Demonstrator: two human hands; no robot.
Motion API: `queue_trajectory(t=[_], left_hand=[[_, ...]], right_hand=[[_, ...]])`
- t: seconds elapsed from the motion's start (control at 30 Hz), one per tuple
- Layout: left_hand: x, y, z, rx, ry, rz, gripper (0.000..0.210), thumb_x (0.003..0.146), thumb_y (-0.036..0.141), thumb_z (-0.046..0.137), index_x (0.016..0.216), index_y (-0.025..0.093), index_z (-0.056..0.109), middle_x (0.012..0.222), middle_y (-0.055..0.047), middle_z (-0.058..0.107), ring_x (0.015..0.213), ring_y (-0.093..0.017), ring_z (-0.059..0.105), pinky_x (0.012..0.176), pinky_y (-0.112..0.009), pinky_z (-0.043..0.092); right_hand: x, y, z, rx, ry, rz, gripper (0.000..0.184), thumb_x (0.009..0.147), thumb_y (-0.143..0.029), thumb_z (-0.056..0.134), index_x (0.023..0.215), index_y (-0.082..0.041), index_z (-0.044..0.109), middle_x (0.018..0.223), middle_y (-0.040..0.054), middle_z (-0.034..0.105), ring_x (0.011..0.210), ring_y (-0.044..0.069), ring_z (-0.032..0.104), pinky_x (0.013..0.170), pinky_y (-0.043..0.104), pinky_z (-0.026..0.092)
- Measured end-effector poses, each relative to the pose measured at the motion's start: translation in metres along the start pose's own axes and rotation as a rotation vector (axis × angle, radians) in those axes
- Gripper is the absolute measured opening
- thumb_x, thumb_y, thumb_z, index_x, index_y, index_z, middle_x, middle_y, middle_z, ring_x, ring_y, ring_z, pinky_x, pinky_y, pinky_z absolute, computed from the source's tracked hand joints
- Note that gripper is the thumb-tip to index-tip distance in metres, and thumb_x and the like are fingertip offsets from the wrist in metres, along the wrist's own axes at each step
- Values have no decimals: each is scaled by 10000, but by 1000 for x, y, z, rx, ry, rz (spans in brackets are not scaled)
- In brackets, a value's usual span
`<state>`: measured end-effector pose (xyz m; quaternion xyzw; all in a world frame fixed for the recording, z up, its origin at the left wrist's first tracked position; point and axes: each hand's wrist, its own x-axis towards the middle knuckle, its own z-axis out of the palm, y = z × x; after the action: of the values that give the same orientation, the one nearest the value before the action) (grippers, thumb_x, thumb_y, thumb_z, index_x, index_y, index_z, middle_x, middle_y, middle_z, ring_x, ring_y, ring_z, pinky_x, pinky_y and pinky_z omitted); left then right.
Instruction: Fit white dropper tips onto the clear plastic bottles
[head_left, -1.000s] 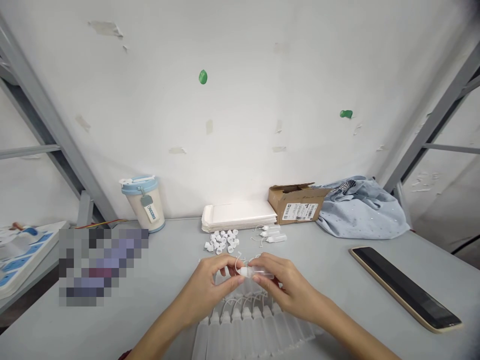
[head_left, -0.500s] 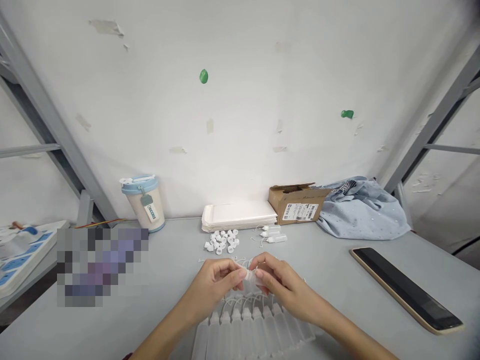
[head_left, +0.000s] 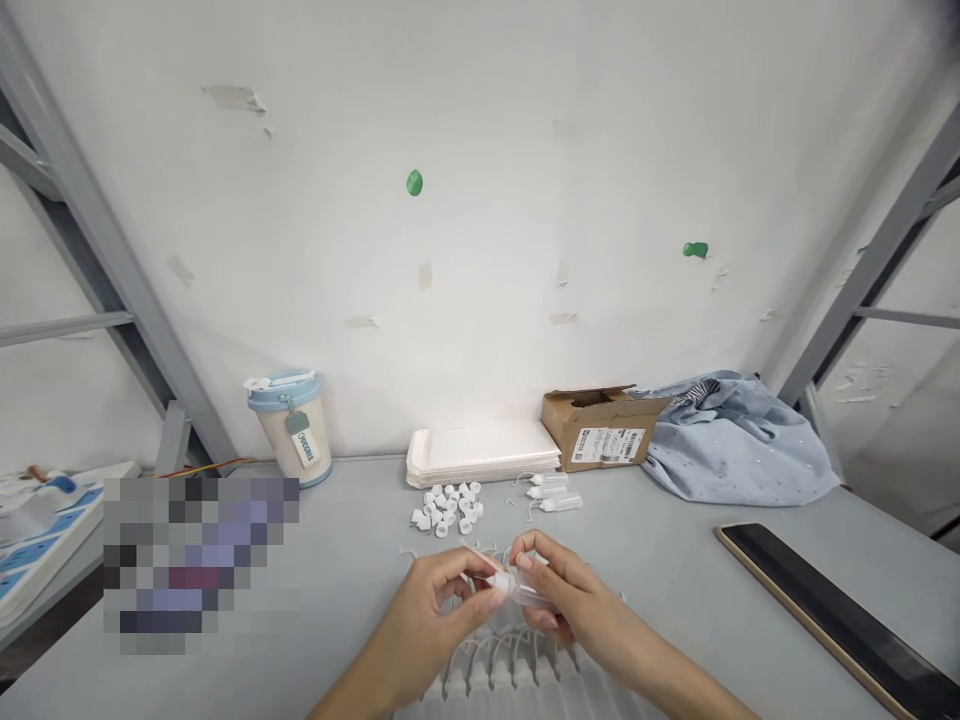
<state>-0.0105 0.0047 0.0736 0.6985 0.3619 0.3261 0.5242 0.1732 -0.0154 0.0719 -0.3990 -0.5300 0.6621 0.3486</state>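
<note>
Between my hands, above the table, a small translucent squeeze bottle (head_left: 531, 596) lies nearly sideways. The thumb and fingers of my left hand (head_left: 442, 612) pinch the white cap (head_left: 501, 581) at the bottle's left end. My right hand (head_left: 574, 598) is wrapped round the bottle's body, which its fingers partly hide. Below the hands, a row of translucent bottles (head_left: 517, 690) with thin curved cap straps (head_left: 491, 655) lies side by side, cut off by the lower edge of the picture. More straps and bottles show behind my fingers, mostly hidden.
Loose white caps (head_left: 448, 508) lie in a heap beyond my left hand. Several capped bottles (head_left: 555, 492) lie before a cardboard box (head_left: 600, 430) and a stack of white trays (head_left: 484, 450). A tumbler (head_left: 292, 430), blue cloth (head_left: 739, 440) and phone (head_left: 832, 610) stand or lie around.
My hands have turned the bottle more sideways, so its cap and body show more. The whole view has tilted up, and the things on the table sit lower in the picture.
</note>
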Motion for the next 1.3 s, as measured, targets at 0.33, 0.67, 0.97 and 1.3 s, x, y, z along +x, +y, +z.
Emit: queue_trajectory(t=[0.33,0.67,0.97,1.3], left_hand=[[2,-3,8,7,33,-48,176,787,322,578,770,154,627,700,7,560,647,-124,475,609,-224,389],[-1,1,7,-169,-15,-20,182,767,318,612,844,154,631,793,-15,594,719,-139,515,671,-240,418],[-3,1,10,-88,-28,-92,256,784,384,581,723,136,603,602,40,456,542,-92,391,499,-207,306],[-3,3,7,-79,26,-140,276,798,395,554,709,136,593,594,26,528,521,-95,467,510,-208,386]], right_hand=[[2,3,-2,-12,4,23,328,871,-552,412,851,-228,369,489,-114,259,427,58,144,407,204,107],[0,0,-1,77,-14,66,287,887,-514,422,860,-232,376,494,-112,236,432,53,116,413,192,78],[1,-2,-1,55,-16,111,344,847,-565,451,905,-230,399,484,-118,232,432,54,122,410,188,83],[3,2,-3,-164,-8,-40,367,829,-566,477,968,-233,409,550,-96,310,465,67,200,424,182,161]])
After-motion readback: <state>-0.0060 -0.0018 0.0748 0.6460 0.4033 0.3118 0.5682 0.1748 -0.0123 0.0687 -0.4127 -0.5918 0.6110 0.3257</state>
